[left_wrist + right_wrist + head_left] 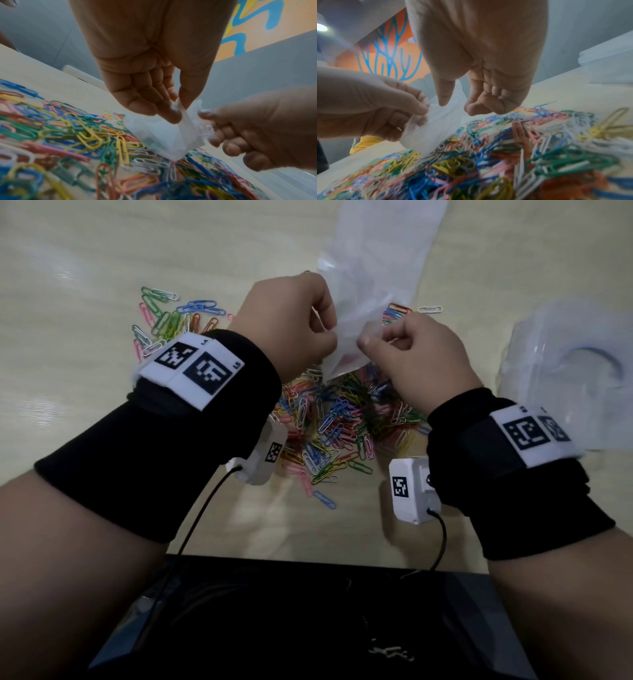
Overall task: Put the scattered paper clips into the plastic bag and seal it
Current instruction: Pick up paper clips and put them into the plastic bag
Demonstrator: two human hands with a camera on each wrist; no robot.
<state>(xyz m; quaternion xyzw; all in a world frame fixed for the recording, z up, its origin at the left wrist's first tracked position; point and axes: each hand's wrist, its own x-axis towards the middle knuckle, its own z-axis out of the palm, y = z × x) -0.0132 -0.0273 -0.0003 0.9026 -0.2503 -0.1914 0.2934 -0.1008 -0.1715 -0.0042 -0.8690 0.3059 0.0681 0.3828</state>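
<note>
Clear, thin plastic makes up the long narrow plastic bag (370,285), which is held over the pale wooden table (85,268) with its long axis running away from the person; the far end trails off toward the top of the head view and the near end points down at the heap. That near end is pinched between the thumb and forefinger of the left hand (291,320) on one side and gripped by the curled fingers of the right hand (421,354) on the other. Beneath both hands the scattered multicoloured paper clips (335,422) are spread across the table. A crumpled sheet of clear plastic packaging (565,364), lying to the right, is shown only in the head view. From the left wrist view, the bag's lowest corner (173,155) is seen touching the clips. In the right wrist view, the right thumb (444,92) is seen pressed on the film (436,128).
</note>
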